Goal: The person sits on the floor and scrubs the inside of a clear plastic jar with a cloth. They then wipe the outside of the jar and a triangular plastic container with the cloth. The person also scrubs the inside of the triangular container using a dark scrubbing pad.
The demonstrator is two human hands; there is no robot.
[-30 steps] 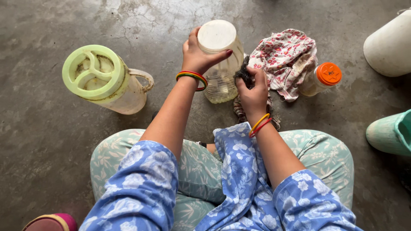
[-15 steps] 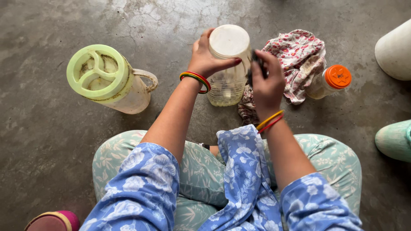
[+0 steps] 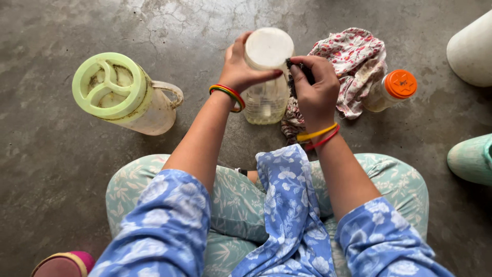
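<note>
Closest in, the right hand [image 3: 316, 91] is bunched tight around a dark rag [image 3: 296, 72], pressing it against the side of a clear plastic jar [image 3: 265, 87] that stands on the concrete floor [image 3: 51, 169]. The left hand [image 3: 240, 65] grips the jar just under its white lid [image 3: 268, 48] — fingers wrapped round. Left of that sits a jug [image 3: 130, 100] with a green lid; further right, a floral cloth [image 3: 353, 61] and an orange-capped bottle [image 3: 390, 90].

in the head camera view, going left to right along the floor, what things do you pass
Cream plastic jug with pale green lid → clear plastic jar with white lid → floral red-and-white cloth → small bottle with orange cap → white container at the right edge.
</note>
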